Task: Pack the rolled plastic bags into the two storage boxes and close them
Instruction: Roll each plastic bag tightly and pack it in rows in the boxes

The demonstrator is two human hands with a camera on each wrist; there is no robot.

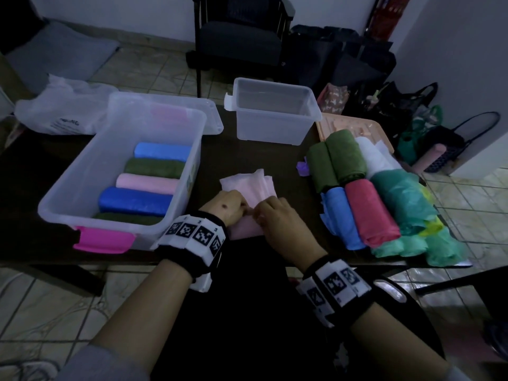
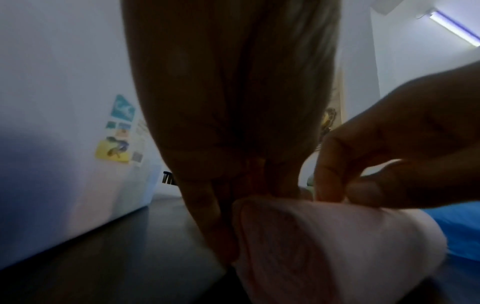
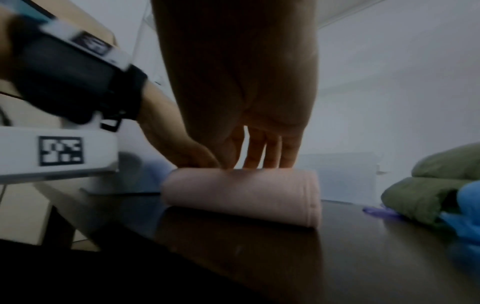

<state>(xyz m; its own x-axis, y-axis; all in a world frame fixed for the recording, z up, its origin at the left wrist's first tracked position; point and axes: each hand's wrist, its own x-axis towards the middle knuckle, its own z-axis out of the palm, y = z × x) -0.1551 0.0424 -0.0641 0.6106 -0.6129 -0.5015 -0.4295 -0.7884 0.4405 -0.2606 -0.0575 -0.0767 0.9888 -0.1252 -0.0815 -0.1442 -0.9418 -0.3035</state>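
Left hand: the left hand (image 1: 224, 209) curls its fingers on the pale pink, thin plastic bag roll (image 1: 247, 199), to keep the roll tight.
Right hand: the right hand (image 1: 277, 215) pinches the roll's top beside the left one.
Place of roll: on the dark smooth table (image 1: 261, 158), between the boxes and the pile.
Large clear plastic box (image 1: 192, 149): holds five soft rolls, side by side.
Small clear plastic box (image 1: 272, 130): open, no rolls visible inside.
Waiting pile of coloured rolls (image 1: 368, 193): soft, crinkled cylinders, on the right.
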